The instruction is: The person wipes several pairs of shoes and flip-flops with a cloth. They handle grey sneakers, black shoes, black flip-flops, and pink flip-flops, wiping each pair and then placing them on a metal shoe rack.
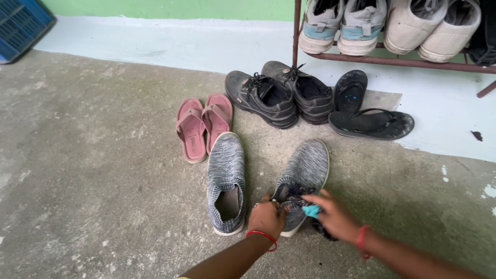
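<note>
Both hands grip the right grey knit shoe (305, 175); left hand (266, 219) pinches its heel, right hand (333, 216) holds a teal cloth (311, 210); its mate (226, 181) at nine o'clock might get knocked.

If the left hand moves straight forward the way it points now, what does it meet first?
Probably the grey knit shoe that the left hand already grips at its opening; beyond lie black shoes.

Grey knit shoes (226, 181): two. Pink sandals (202, 125): two. Black lace-up shoes (281, 93): two. Black flip-flops (371, 124): two. Pale sneakers on the rack (390, 61): four. Blue crate (20, 26): one. Hands: two.
</note>
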